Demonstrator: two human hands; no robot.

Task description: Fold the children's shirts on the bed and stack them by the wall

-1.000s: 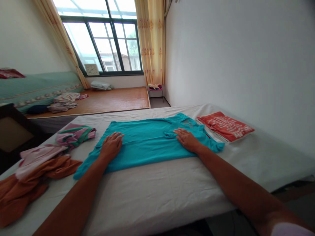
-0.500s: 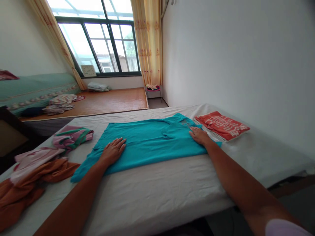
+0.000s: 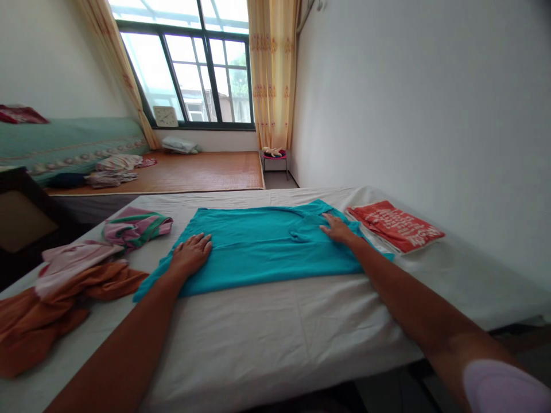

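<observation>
A plain white wall (image 3: 413,103) runs along the right of the room. Below it, a lightly creased white sheet (image 3: 267,338) covers the broad work surface. Beyond stands a low bed (image 3: 206,169) topped with a brown woven mat, under a dark-framed window (image 3: 185,74) flanked by yellow patterned curtains (image 3: 273,74).

Midway along the sheet lies the turquoise shirt (image 3: 258,261), spread flat in a rough oblong, collar end to the right. A crumpled rust-orange garment (image 3: 55,312) and a pink one (image 3: 77,261) lie left of it; a red-orange folded garment (image 3: 396,226) with white lettering rests just beside its collar end.

The left hand (image 3: 191,252) lies palm down on the shirt, fingers extended, pinching nothing. The right hand (image 3: 336,229) is near the collar, fingers parted; whether its fingertips touch cloth, I cannot tell. A square clock (image 3: 166,116) leans against the window.
</observation>
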